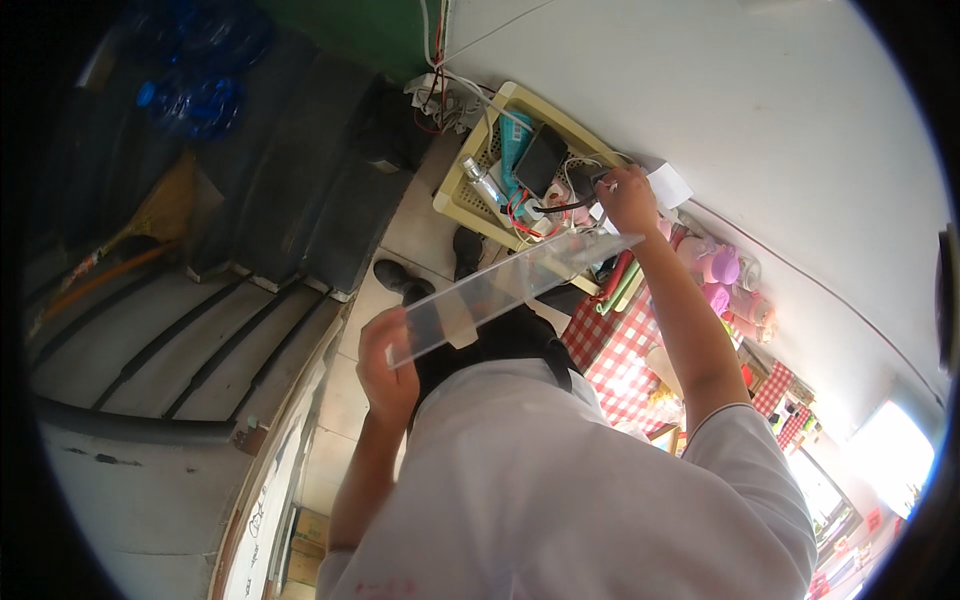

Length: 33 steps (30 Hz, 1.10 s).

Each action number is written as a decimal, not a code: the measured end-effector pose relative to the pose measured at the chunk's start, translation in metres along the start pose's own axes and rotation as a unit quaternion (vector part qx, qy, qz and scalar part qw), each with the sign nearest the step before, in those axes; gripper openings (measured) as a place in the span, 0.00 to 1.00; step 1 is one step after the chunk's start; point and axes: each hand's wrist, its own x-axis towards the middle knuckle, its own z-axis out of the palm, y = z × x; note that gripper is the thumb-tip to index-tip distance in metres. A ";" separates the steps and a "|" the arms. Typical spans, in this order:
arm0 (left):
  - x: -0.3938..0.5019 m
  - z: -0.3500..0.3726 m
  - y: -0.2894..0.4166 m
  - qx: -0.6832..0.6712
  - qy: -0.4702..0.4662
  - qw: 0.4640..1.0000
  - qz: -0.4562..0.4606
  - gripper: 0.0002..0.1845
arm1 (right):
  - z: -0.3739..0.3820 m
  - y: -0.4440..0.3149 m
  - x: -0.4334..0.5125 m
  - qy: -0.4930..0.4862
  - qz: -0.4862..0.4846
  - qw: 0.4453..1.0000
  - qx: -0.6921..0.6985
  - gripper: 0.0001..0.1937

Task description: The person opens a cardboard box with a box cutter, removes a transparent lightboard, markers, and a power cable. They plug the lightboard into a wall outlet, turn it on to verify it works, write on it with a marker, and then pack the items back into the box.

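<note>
My left hand (388,360) grips one end of a long clear plastic box or tray (495,289), which slants up to the right in front of my body. Its far end lies below my right wrist. My right hand (626,196) is over the right side of a cream plastic basket (455,176), with its fingers bent at a dark cable (566,208); whether they hold it is unclear. In the basket lie a black flat device (541,160), a teal tube (513,150), a silver-capped bottle (484,184) and tangled red and white cables.
A white wall runs behind the basket. Pink and purple bottles (721,268) stand along it, near a red checked tablecloth (619,360). Stairs (187,337) lie at the left, with large blue plastic bottles (199,105) and a broom (161,206). Cables hang at a power strip (431,94).
</note>
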 end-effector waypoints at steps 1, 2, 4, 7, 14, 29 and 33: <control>-0.003 0.001 -0.013 -0.015 0.008 1.000 0.007 0.09 | 0.002 0.001 0.001 -0.002 0.003 1.000 0.001 0.11; -0.007 0.002 -0.022 -0.031 0.016 0.999 0.014 0.09 | 0.003 0.002 0.002 0.000 -0.001 1.000 0.004 0.11; -0.008 0.004 -0.016 -0.068 0.032 0.995 -0.060 0.08 | 0.005 0.005 0.004 0.003 -0.011 1.000 0.010 0.10; -0.017 0.003 -0.020 -0.089 0.042 0.986 -0.138 0.07 | 0.006 0.009 0.005 0.003 -0.014 1.000 0.022 0.10; -0.019 0.008 -0.019 -0.106 0.060 0.983 -0.137 0.09 | -0.002 -0.001 0.011 -0.026 -0.020 0.999 -0.016 0.09; 0.005 0.008 -0.006 -0.225 0.064 0.946 -0.225 0.11 | -0.012 -0.021 0.031 -0.157 0.014 0.980 -0.120 0.17; 0.003 0.007 -0.007 -0.220 0.053 0.945 -0.234 0.11 | -0.011 -0.016 0.033 -0.158 -0.001 0.980 -0.121 0.17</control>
